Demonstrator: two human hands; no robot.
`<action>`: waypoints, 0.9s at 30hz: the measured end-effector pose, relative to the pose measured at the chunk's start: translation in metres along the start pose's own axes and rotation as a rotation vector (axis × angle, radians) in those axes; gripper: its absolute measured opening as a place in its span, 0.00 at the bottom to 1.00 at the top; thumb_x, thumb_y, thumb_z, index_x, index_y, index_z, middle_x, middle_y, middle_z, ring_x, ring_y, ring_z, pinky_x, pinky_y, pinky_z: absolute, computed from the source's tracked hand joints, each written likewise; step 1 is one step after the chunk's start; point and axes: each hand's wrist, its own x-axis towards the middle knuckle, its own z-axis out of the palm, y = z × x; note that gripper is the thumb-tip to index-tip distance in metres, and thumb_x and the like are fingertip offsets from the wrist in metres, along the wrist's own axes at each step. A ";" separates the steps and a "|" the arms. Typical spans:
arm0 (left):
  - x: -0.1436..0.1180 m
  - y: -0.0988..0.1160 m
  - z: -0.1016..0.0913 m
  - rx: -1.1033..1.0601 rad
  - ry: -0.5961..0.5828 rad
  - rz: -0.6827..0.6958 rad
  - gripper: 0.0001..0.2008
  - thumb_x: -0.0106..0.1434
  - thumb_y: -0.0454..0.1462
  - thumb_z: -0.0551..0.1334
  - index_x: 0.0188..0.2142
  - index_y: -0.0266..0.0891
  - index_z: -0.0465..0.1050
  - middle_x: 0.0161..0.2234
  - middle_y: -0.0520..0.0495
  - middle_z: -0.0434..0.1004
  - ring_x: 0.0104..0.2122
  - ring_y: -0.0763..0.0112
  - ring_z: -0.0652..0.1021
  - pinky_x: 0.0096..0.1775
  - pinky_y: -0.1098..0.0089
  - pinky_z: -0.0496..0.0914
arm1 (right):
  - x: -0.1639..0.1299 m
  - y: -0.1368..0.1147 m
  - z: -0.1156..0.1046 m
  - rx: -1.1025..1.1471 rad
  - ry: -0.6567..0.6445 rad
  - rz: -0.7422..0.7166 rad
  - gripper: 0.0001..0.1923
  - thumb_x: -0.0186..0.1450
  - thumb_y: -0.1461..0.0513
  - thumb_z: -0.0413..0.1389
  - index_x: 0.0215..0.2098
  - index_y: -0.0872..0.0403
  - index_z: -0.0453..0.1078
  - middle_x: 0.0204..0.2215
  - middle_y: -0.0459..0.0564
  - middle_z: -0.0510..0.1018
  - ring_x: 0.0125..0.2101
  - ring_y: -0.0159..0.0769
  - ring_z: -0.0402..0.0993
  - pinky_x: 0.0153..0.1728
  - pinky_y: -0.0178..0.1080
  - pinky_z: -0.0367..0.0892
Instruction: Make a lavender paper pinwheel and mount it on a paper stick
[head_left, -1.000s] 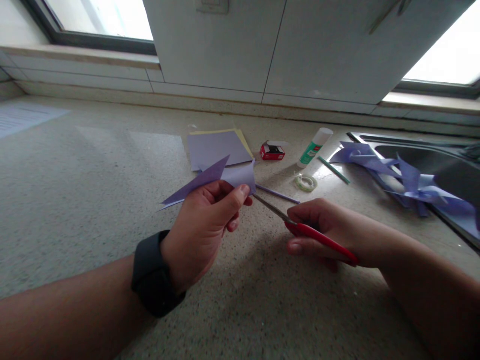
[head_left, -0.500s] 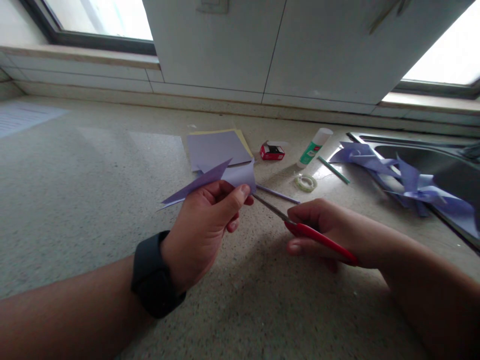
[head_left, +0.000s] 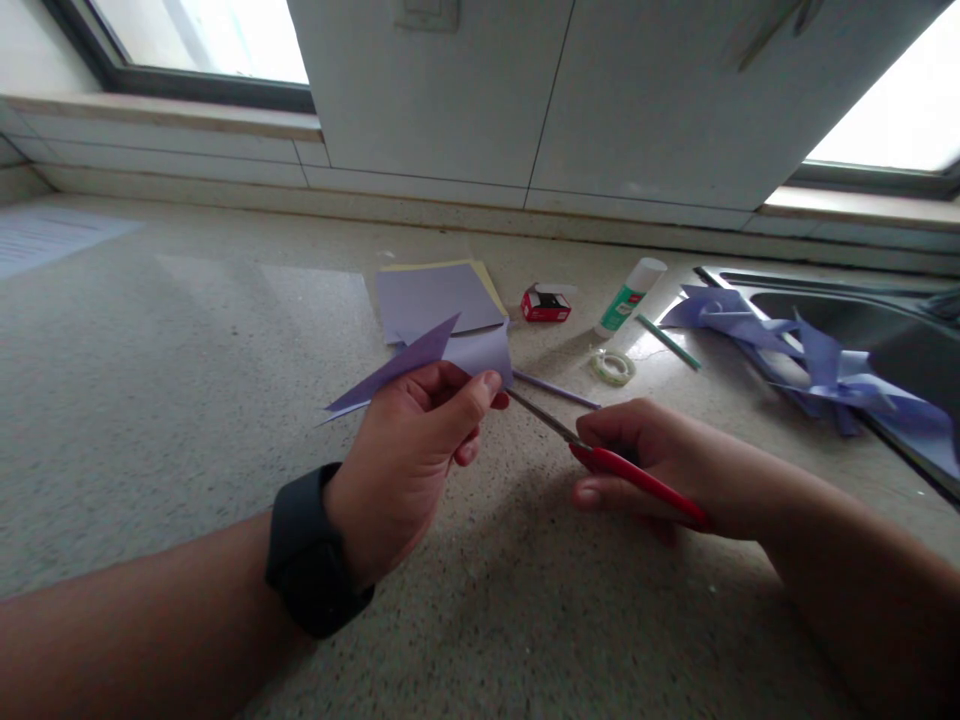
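Folded purple paper [head_left: 420, 365] pinched between thumb and fingers of the left hand [head_left: 405, 450], held above the bench [head_left: 187, 380], just nearer than the paper stack [head_left: 435, 295]. Red-handled scissors [head_left: 600, 455] gripped in the right hand [head_left: 652, 460], blade tips touching the paper's right edge. Likely light, thin, floppy, easily creased; best pinched close beside the cut.
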 end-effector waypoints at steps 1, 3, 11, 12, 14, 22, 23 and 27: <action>0.000 0.000 0.000 -0.005 0.001 -0.002 0.10 0.62 0.39 0.70 0.29 0.36 0.76 0.27 0.54 0.75 0.19 0.84 0.64 0.21 0.78 0.57 | 0.000 0.000 0.000 -0.008 0.002 -0.007 0.27 0.57 0.42 0.67 0.24 0.53 0.62 0.17 0.40 0.64 0.16 0.26 0.60 0.14 0.29 0.53; -0.001 0.000 -0.001 -0.019 -0.001 -0.012 0.10 0.62 0.39 0.70 0.29 0.36 0.76 0.26 0.54 0.73 0.20 0.85 0.64 0.22 0.79 0.57 | 0.000 0.001 0.001 -0.017 0.003 -0.011 0.27 0.58 0.42 0.67 0.24 0.53 0.63 0.18 0.40 0.64 0.17 0.26 0.60 0.15 0.29 0.54; 0.002 0.002 0.001 -0.057 -0.006 -0.018 0.09 0.62 0.37 0.70 0.29 0.34 0.76 0.26 0.55 0.72 0.20 0.86 0.63 0.21 0.82 0.57 | 0.000 0.001 0.004 -0.040 0.034 -0.023 0.26 0.59 0.43 0.66 0.24 0.52 0.62 0.17 0.40 0.65 0.16 0.26 0.60 0.15 0.30 0.53; 0.002 0.002 0.002 -0.062 -0.003 -0.018 0.09 0.62 0.37 0.71 0.29 0.34 0.76 0.26 0.55 0.73 0.20 0.86 0.63 0.21 0.82 0.57 | 0.000 0.001 0.004 -0.036 0.030 -0.016 0.26 0.59 0.43 0.66 0.24 0.52 0.62 0.17 0.40 0.65 0.16 0.26 0.61 0.15 0.30 0.53; 0.002 0.002 0.002 -0.064 0.000 -0.011 0.09 0.62 0.37 0.70 0.29 0.34 0.75 0.26 0.54 0.73 0.20 0.86 0.63 0.21 0.82 0.58 | 0.000 0.001 0.004 -0.044 0.038 -0.015 0.27 0.59 0.43 0.66 0.24 0.52 0.62 0.17 0.40 0.65 0.16 0.26 0.60 0.15 0.30 0.53; 0.001 0.001 0.000 -0.064 -0.010 0.003 0.09 0.62 0.36 0.70 0.29 0.34 0.76 0.26 0.55 0.72 0.20 0.86 0.63 0.22 0.82 0.58 | -0.001 -0.001 0.005 -0.014 0.036 0.028 0.26 0.59 0.43 0.66 0.24 0.52 0.62 0.17 0.40 0.65 0.15 0.27 0.62 0.15 0.30 0.54; 0.001 0.001 0.000 -0.062 -0.010 0.003 0.08 0.62 0.36 0.70 0.29 0.34 0.76 0.26 0.55 0.72 0.20 0.86 0.63 0.22 0.82 0.58 | -0.001 -0.002 0.005 -0.019 0.041 0.030 0.26 0.59 0.43 0.66 0.24 0.52 0.62 0.17 0.40 0.65 0.15 0.27 0.62 0.15 0.30 0.54; 0.001 0.001 0.000 -0.047 -0.013 0.006 0.08 0.63 0.36 0.70 0.29 0.34 0.76 0.25 0.55 0.71 0.20 0.86 0.63 0.22 0.83 0.58 | 0.001 -0.003 0.005 -0.036 0.038 0.024 0.27 0.59 0.42 0.65 0.24 0.52 0.61 0.17 0.40 0.64 0.16 0.26 0.61 0.15 0.30 0.53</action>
